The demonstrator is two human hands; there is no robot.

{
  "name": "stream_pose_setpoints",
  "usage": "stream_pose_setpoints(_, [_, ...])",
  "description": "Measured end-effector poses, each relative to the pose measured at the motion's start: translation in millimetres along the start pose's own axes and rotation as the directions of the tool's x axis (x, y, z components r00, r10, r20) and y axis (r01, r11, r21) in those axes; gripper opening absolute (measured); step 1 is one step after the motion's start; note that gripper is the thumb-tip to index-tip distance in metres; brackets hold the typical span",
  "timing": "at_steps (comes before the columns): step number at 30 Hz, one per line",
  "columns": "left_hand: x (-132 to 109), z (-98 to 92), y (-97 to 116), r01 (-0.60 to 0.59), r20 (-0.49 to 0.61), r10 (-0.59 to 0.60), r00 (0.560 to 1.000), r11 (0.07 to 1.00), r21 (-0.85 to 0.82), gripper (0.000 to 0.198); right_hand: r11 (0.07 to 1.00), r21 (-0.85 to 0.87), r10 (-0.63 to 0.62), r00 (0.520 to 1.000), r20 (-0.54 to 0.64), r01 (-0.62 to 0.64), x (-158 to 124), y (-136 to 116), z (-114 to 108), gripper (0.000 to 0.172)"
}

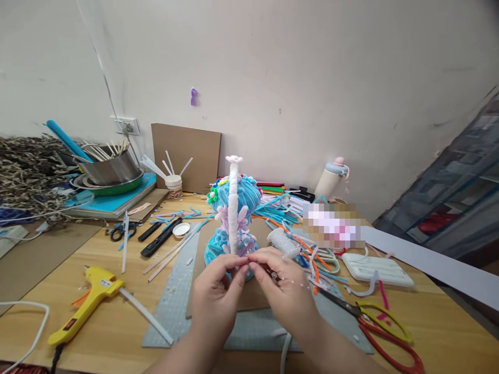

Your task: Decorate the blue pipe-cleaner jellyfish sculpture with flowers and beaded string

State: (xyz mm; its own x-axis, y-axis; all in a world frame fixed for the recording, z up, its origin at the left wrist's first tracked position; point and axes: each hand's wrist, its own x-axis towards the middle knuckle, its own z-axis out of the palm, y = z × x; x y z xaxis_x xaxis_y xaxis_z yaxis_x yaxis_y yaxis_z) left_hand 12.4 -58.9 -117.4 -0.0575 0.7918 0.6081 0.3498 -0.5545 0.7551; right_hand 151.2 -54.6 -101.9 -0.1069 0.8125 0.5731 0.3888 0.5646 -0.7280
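Note:
In front of me stands a fuzzy pipe-cleaner figure (pixel 238 195), blue at top and base, with pink petals in its middle and small coloured flowers on the upper left. A white wrapped stem (pixel 233 208) with a flower-shaped tip rises before it. My left hand (pixel 213 298) and my right hand (pixel 290 291) meet at the stem's lower end, thumbs and forefingers pinched. A string of small clear beads (pixel 298 283) trails from my right fingers over that hand. Whatever sits between my left fingertips is too small to make out. Cardboard (pixel 249 304) lies beneath.
A yellow glue gun (pixel 88 304) lies at left, scissors (pixel 362 310) at right. Around the grey cutting mat (pixel 167 317) are a black cutter knife (pixel 161 238), blue pipe cleaners (pixel 278 212), a bead spool (pixel 283 241) and a white box (pixel 377 269). A bottle (pixel 331 179) stands behind.

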Motion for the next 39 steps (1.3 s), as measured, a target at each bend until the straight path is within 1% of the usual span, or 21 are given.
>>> stream_pose_setpoints(2, [1.5, -0.4, -2.0, -0.022, -0.007, 0.022, 1.0, 1.0, 0.014, 0.012, 0.998, 0.017, 0.059, 0.998, 0.019, -0.06, 2.3, -0.5, 2.1, 0.014])
stream_pose_setpoints(5, [0.5, -1.4, -4.8, -0.13, 0.005, 0.13, 0.992, 0.988, 0.084, 0.018, 0.99, 0.02, 0.136, 0.99, 0.036, -0.137, 4.9, -1.4, 3.8, 0.015])
stream_pose_setpoints(7, [-0.2, -3.4, -6.6, -0.164, 0.022, 0.162, 0.986, 0.979, 0.12, 0.023, 0.987, 0.015, 0.162, 0.986, 0.029, -0.163, 6.8, -1.9, 3.6, 0.016])
stream_pose_setpoints(8, [0.1, -4.8, -7.7, -0.145, 0.012, 0.145, 0.989, 0.981, 0.129, 0.023, 0.984, 0.015, 0.177, 0.984, 0.022, -0.177, 7.8, -2.0, 3.1, 0.017])
stream_pose_setpoints(10, [2.7, -8.5, -11.1, -0.045, -0.049, 0.052, 0.997, 0.99, 0.132, 0.018, 0.973, 0.024, 0.227, 0.974, 0.017, -0.228, 10.2, -1.5, 1.5, 0.02])
stream_pose_setpoints(12, [7.5, -12.3, -15.4, 0.068, -0.118, -0.054, 0.991, 0.991, 0.119, 0.01, 0.955, 0.052, 0.292, 0.956, 0.035, -0.293, 12.6, -0.3, 0.0, 0.022])
stream_pose_setpoints(14, [12.6, -15.0, -18.9, 0.155, -0.13, -0.143, 0.981, 0.984, 0.087, 0.01, 0.938, 0.091, 0.329, 0.942, 0.066, -0.334, 14.4, 1.4, -0.8, 0.023])
stream_pose_setpoints(16, [16.0, -16.0, -20.0, 0.223, -0.093, -0.219, 0.971, 0.974, 0.04, 0.016, 0.934, 0.119, 0.332, 0.941, 0.07, -0.338, 15.3, 3.0, -0.8, 0.024])
stream_pose_setpoints(18, [17.1, -15.3, -18.3, 0.265, -0.058, -0.265, 0.962, 0.964, -0.004, 0.02, 0.945, 0.097, 0.309, 0.95, 0.041, -0.312, 15.4, 4.2, -0.4, 0.024])
stream_pose_setpoints(20, [16.5, -14.1, -14.9, 0.24, -0.037, -0.241, 0.97, 0.971, -0.018, 0.02, 0.962, 0.031, 0.27, 0.963, 0.005, -0.27, 15.0, 4.5, -0.1, 0.022])
stream_pose_setpoints(22, [15.1, -13.2, -11.4, 0.158, -0.01, -0.158, 0.987, 0.987, -0.004, 0.016, 0.973, -0.027, 0.229, 0.973, -0.015, -0.23, 14.2, 3.3, -1.0, 0.02])
stream_pose_setpoints(24, [13.4, -13.0, -8.9, 0.098, 0.015, -0.098, 0.995, 0.995, 0.005, 0.015, 0.977, -0.03, 0.213, 0.977, -0.016, -0.213, 12.9, 0.3, -3.6, 0.019])
stream_pose_setpoints(26, [11.1, -13.5, -7.2, 0.102, 0.034, -0.102, 0.994, 0.995, -0.006, 0.018, 0.976, 0.022, 0.217, 0.976, -0.004, -0.217, 10.9, -4.1, -8.0, 0.019])
stream_pose_setpoints(28, [8.4, -14.3, -5.5, 0.141, 0.084, -0.139, 0.987, 0.99, -0.021, 0.02, 0.97, 0.092, 0.223, 0.975, 0.011, -0.223, 8.4, -8.2, -13.0, 0.019])
stream_pose_setpoints(30, [5.7, -14.9, -2.9, 0.198, 0.176, -0.186, 0.967, 0.979, -0.05, 0.017, 0.965, 0.145, 0.219, 0.976, 0.006, -0.218, 5.9, -10.3, -17.2, 0.019])
stream_pose_setpoints(32, [3.6, -14.9, 1.4, 0.308, 0.263, -0.269, 0.927, 0.944, -0.119, 0.014, 0.963, 0.165, 0.219, 0.976, -0.005, -0.215, 3.5, -10.0, -19.3, 0.018])
stream_pose_setpoints(34, [2.9, -14.3, 7.1, 0.462, 0.327, -0.381, 0.865, 0.858, -0.223, 0.016, 0.963, 0.154, 0.224, 0.975, 0.005, -0.222, 1.2, -8.3, -19.6, 0.018])
stream_pose_setpoints(36, [3.7, -13.3, 13.6, 0.586, 0.366, -0.474, 0.801, 0.745, -0.319, 0.02, 0.969, 0.121, 0.214, 0.976, 0.033, -0.216, -1.2, -6.8, -19.0, 0.018])
stream_pose_setpoints(38, [5.7, -12.2, 19.2, 0.648, 0.383, -0.524, 0.76, 0.653, -0.393, 0.023, 0.978, 0.092, 0.186, 0.981, 0.048, -0.19, -3.6, -6.6, -18.5, 0.018])
stream_pose_setpoints(39, [6.9, -11.6, 21.4, 0.658, 0.385, -0.534, 0.753, 0.623, -0.423, 0.025, 0.981, 0.086, 0.17, 0.984, 0.049, -0.174, -4.6, -6.9, -18.3, 0.017])
